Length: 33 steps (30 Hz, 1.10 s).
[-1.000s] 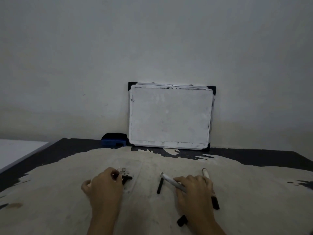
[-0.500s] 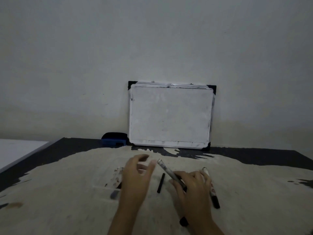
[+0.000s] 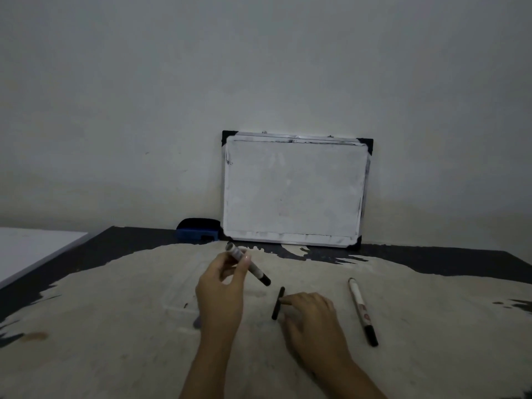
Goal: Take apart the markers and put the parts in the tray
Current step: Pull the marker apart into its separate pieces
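Note:
My left hand holds a white marker body by its upper half, lifted and tilted with its black end pointing down to the right. It hovers over the right side of a clear plastic tray, which is faint against the table. A thin black ink rod lies on the table, and the fingertips of my right hand pinch its middle. A second whole marker, white with a black cap, lies to the right of that hand. Small dark parts lie in the tray.
A small whiteboard leans on the wall at the back, with a blue eraser at its left. The table has worn pale paint and dark edges. A white surface adjoins on the left.
The marker body went from my right hand to my left hand, which lifted it. My right hand dropped onto the black rod. My left hand came away from the parts in the tray.

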### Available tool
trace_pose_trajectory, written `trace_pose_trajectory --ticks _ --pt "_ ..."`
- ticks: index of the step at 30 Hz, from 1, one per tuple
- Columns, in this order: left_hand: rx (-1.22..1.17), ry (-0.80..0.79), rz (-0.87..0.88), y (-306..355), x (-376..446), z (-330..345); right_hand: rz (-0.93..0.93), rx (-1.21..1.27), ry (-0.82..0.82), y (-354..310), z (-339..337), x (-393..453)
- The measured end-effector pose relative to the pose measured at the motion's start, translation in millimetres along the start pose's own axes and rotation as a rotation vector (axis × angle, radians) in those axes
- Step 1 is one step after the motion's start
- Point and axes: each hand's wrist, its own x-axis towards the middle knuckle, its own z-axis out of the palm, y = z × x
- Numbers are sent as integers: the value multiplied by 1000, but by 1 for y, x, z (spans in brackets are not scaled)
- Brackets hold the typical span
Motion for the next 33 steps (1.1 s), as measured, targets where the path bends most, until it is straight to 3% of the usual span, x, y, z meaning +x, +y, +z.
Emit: trace_pose_trajectory --ticks 7,14,17,20,22,25,28,33 --pt "-10 16 25 0 1 -1 -10 -164 -319 -5 5 -3" --pt "100 -67 161 -3 0 3 16 -271 -169 -2 0 0" --pt "273 -133 348 -5 -3 6 120 -35 136 0 -10 -1" --pt "384 -125 531 1 -9 9 213 384 439 2 -33 4" --pt "428 -146 655 2 -11 11 273 747 430 4 -47 9" --pt "449 -165 682 0 -9 12 312 1112 265 3 -64 12" --pt "436 -163 700 1 -10 12 227 1046 177 5 -69 11" --pt "443 -170 719 -2 -7 13 175 934 192 9 -68 12"
